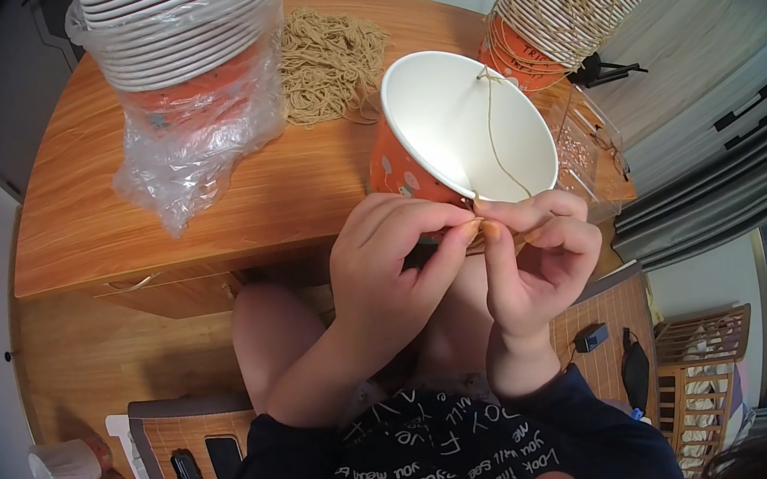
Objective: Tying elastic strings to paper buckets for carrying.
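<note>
A large orange paper bucket [405, 169] with a white inside tilts at the table's near edge, its mouth facing up and toward me. Thin tan twine [492, 129] runs from a hole near the far rim, across the opening, to the near rim. There my left hand [384, 257] pinches the twine between thumb and forefinger. Right beside it, my right hand [545, 260] pinches the same twine, thumb tip almost touching the left fingertips. The small bit of twine between the fingertips is mostly hidden.
A plastic-wrapped stack of buckets [187, 51] stands at the table's left. Behind the bucket lies a tangled twine pile [330, 64]. A stack of twine-strung buckets [558, 10] is at the far right, near a clear box [579, 151]. Phones [226, 463] lie lower left.
</note>
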The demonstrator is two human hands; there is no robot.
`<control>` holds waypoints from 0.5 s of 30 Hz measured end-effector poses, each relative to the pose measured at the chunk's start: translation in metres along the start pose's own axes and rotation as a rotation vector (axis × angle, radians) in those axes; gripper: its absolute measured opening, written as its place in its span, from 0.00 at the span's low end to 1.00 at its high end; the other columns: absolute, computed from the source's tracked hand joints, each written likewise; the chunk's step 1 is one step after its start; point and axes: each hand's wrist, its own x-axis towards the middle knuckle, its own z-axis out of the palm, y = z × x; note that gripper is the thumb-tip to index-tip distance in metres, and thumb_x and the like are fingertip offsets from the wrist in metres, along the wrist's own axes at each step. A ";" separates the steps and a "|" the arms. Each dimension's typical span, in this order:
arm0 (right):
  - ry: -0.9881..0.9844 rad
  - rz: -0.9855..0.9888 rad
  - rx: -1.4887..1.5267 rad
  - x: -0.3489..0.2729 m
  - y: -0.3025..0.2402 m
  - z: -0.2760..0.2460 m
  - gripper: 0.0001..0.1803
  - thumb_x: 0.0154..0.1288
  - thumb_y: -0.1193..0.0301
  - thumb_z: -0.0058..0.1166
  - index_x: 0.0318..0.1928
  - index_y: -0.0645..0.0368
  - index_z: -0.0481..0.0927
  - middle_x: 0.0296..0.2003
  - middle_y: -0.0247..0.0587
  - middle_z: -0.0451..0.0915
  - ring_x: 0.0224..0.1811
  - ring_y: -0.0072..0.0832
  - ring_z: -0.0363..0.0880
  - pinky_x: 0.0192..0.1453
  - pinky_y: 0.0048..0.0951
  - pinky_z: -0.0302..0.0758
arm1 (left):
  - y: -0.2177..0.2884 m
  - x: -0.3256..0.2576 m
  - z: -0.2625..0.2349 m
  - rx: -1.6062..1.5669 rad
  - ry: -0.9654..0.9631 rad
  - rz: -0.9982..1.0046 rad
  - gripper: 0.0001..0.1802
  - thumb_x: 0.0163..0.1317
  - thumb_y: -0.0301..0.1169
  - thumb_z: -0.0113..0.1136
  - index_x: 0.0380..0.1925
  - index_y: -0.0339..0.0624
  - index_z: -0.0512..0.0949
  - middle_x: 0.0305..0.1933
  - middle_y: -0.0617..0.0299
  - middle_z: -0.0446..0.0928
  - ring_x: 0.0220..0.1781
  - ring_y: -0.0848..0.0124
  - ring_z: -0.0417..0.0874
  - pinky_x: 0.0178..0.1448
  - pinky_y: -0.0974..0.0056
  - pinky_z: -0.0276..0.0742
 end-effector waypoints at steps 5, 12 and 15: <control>0.010 -0.020 -0.088 0.000 0.000 -0.001 0.20 0.61 0.86 0.57 0.40 0.56 0.59 0.37 0.50 0.86 0.43 0.28 0.68 0.53 0.26 0.66 | -0.001 -0.001 0.003 -0.002 0.004 -0.032 0.06 0.53 0.23 0.68 0.30 0.44 0.82 0.31 0.65 0.82 0.33 0.65 0.81 0.39 0.63 0.76; 0.022 0.017 -0.033 -0.001 -0.003 0.000 0.19 0.62 0.87 0.55 0.39 0.56 0.59 0.37 0.51 0.86 0.44 0.28 0.68 0.55 0.27 0.66 | 0.000 -0.001 0.001 -0.074 -0.003 -0.059 0.08 0.54 0.22 0.65 0.34 0.44 0.83 0.33 0.63 0.82 0.34 0.65 0.81 0.39 0.63 0.76; 0.067 0.030 0.034 -0.004 -0.001 0.000 0.18 0.63 0.86 0.55 0.39 0.56 0.59 0.37 0.50 0.86 0.45 0.29 0.69 0.56 0.29 0.66 | -0.005 0.001 0.005 -0.038 0.027 -0.005 0.13 0.53 0.21 0.64 0.39 0.44 0.84 0.35 0.62 0.82 0.35 0.65 0.81 0.39 0.63 0.76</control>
